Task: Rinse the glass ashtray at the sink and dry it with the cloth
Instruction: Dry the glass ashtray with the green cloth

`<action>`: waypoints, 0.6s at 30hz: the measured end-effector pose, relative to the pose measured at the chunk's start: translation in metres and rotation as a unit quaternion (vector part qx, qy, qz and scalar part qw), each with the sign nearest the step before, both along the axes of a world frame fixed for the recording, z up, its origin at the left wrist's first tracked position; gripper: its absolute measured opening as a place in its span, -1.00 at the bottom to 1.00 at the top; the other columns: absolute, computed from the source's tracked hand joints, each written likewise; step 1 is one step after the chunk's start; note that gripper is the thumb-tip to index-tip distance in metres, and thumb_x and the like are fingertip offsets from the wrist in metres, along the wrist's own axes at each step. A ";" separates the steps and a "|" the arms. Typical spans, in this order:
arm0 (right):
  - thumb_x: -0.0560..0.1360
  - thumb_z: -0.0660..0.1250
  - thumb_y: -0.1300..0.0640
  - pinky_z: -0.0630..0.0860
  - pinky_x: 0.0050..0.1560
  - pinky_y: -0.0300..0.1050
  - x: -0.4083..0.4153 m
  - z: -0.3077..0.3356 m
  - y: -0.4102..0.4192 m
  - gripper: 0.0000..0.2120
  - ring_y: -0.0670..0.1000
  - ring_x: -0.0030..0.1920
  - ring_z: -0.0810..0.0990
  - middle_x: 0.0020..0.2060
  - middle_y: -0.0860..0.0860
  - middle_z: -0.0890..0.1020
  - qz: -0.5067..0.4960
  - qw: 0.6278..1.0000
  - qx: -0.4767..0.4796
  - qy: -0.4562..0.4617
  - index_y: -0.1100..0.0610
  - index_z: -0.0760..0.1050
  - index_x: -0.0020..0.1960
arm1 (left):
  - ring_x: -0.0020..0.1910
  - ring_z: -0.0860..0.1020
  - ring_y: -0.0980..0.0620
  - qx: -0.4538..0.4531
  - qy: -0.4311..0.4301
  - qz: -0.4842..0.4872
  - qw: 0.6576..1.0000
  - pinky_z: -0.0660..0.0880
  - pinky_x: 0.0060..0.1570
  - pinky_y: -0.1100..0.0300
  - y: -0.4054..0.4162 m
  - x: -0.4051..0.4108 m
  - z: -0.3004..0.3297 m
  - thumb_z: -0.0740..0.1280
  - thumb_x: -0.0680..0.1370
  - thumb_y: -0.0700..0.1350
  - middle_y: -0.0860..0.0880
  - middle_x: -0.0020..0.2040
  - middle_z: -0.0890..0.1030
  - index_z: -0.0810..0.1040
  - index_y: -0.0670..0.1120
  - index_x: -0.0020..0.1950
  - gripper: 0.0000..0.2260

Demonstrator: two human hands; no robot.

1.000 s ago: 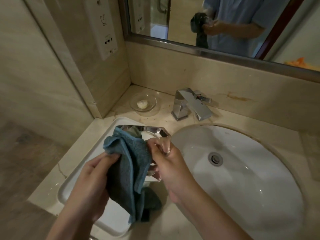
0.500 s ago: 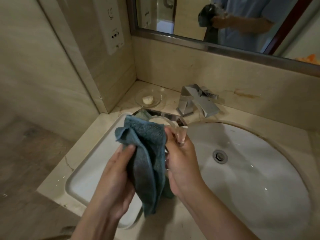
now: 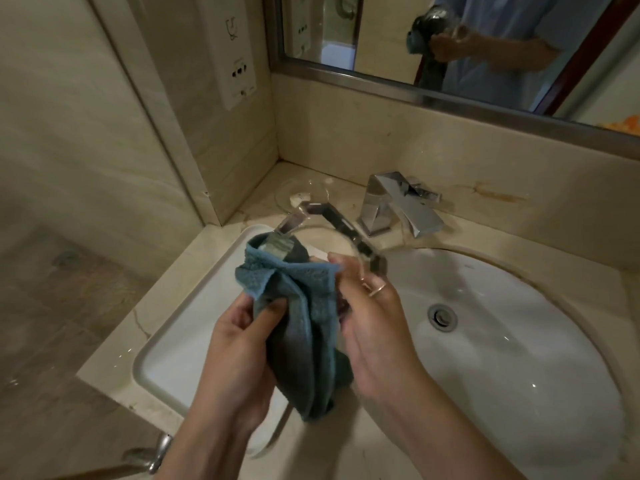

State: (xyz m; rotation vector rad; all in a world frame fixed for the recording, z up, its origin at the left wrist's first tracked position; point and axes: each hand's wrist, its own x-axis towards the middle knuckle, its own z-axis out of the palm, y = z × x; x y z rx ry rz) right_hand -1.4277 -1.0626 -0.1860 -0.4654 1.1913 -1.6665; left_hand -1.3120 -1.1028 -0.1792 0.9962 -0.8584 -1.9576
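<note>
I hold a clear glass ashtray (image 3: 341, 226) with a faceted rim tilted up above the counter, between the white tray and the sink. My right hand (image 3: 374, 323) grips its right edge. A blue-grey cloth (image 3: 304, 327) is draped over the ashtray's left side and hangs down between my hands. My left hand (image 3: 242, 337) pinches the cloth against the glass. Most of the ashtray's lower part is hidden by the cloth and my fingers.
The oval white sink (image 3: 512, 341) with its drain (image 3: 442, 317) lies to the right. A chrome tap (image 3: 398, 206) stands behind it. A white rectangular tray (image 3: 180, 327) sits on the counter at left, a small glass dish with soap (image 3: 301, 197) in the corner. A mirror (image 3: 450, 39) runs along the back wall.
The ashtray has tipped further upright and turned in my hands. My left hand has shifted its hold on the cloth along the rim. The view has moved closer.
</note>
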 end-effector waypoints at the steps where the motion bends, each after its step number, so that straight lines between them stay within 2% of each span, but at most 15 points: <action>1: 0.37 0.39 0.02 0.56 0.00 -0.06 -0.005 0.002 0.002 -0.96 -0.03 -0.06 0.67 -0.19 -0.05 0.71 0.015 0.999 0.018 0.039 -0.05 0.62 -0.23 | -0.28 0.69 -0.01 -0.007 -0.015 -0.005 1.000 0.59 -0.39 0.22 -0.005 0.004 0.001 0.29 0.33 -0.21 -0.11 -0.20 0.72 0.68 -0.08 -0.18 -0.81; 2: 0.40 0.39 0.10 0.56 0.00 -0.10 -0.010 0.003 0.004 -0.95 -0.05 -0.06 0.66 -0.18 -0.07 0.70 0.032 0.996 0.029 0.078 -0.04 0.61 -0.19 | -0.26 0.69 0.00 -0.013 -0.029 -0.012 0.999 0.60 -0.39 0.22 -0.009 0.007 0.002 0.28 0.32 -0.20 -0.09 -0.19 0.72 0.69 -0.06 -0.17 -0.80; 5: 0.49 0.29 0.27 0.55 -0.30 -0.32 -0.023 0.013 0.006 -0.77 -0.16 -0.22 0.67 -0.26 -0.19 0.69 0.081 0.983 0.040 0.158 -0.07 0.55 -0.11 | -0.17 0.69 -0.01 -0.031 -0.060 -0.052 0.996 0.60 -0.34 0.24 -0.018 0.018 0.006 0.30 0.32 -0.17 -0.05 -0.12 0.73 0.70 0.00 -0.13 -0.77; 7: 0.50 0.24 0.30 0.52 -0.39 -0.36 -0.027 0.016 0.006 -0.70 -0.19 -0.32 0.66 -0.29 -0.22 0.68 0.112 0.976 0.046 0.179 -0.11 0.52 -0.10 | -0.17 0.69 -0.02 -0.040 -0.072 -0.085 0.993 0.60 -0.32 0.22 -0.021 0.021 0.008 0.31 0.33 -0.16 -0.06 -0.11 0.72 0.71 0.01 -0.12 -0.77; 10: 0.53 0.24 0.28 0.43 -0.47 -0.42 -0.023 0.014 0.008 -0.68 -0.19 -0.32 0.65 -0.26 -0.21 0.69 0.111 0.979 0.025 0.171 -0.14 0.55 -0.16 | -0.24 0.69 -0.02 -0.013 -0.044 -0.114 0.992 0.61 -0.36 0.21 -0.022 0.021 0.010 0.32 0.32 -0.16 -0.09 -0.17 0.72 0.72 -0.03 -0.20 -0.81; 12: 0.52 0.27 0.24 0.42 -0.45 -0.46 -0.017 0.012 0.008 -0.72 -0.20 -0.29 0.64 -0.25 -0.17 0.69 0.093 0.985 -0.007 0.143 -0.14 0.57 -0.17 | -0.27 0.68 0.00 0.020 -0.012 -0.127 0.992 0.61 -0.34 0.19 -0.021 0.016 0.011 0.30 0.33 -0.12 -0.09 -0.20 0.72 0.72 -0.01 -0.23 -0.81; 15: 0.50 0.29 0.18 0.41 -0.45 -0.49 -0.010 0.009 0.008 -0.85 -0.29 -0.35 0.58 -0.30 -0.18 0.66 0.055 0.989 -0.035 0.130 -0.06 0.54 -0.13 | -0.26 0.69 0.01 0.071 0.010 -0.116 0.991 0.61 -0.33 0.17 -0.020 0.007 0.009 0.27 0.35 -0.10 -0.08 -0.20 0.72 0.72 -0.03 -0.24 -0.79; 16: 0.49 0.30 0.14 0.41 -0.43 -0.48 -0.009 0.008 0.008 -0.88 -0.30 -0.34 0.58 -0.29 -0.19 0.66 0.049 0.988 -0.038 0.139 -0.08 0.53 -0.13 | -0.26 0.69 0.00 0.093 0.017 -0.108 0.990 0.61 -0.35 0.18 -0.019 0.004 0.008 0.26 0.38 -0.10 -0.10 -0.19 0.72 0.72 -0.06 -0.21 -0.77; 18: 0.49 0.30 0.06 0.44 -0.32 -0.42 -0.008 0.005 0.008 -0.88 -0.29 -0.23 0.60 -0.21 -0.22 0.66 0.040 0.984 -0.036 0.170 -0.17 0.53 -0.14 | -0.23 0.70 -0.03 0.129 0.030 -0.096 0.986 0.61 -0.36 0.17 -0.017 0.000 0.006 0.23 0.46 -0.09 -0.14 -0.15 0.72 0.65 -0.12 -0.02 -0.76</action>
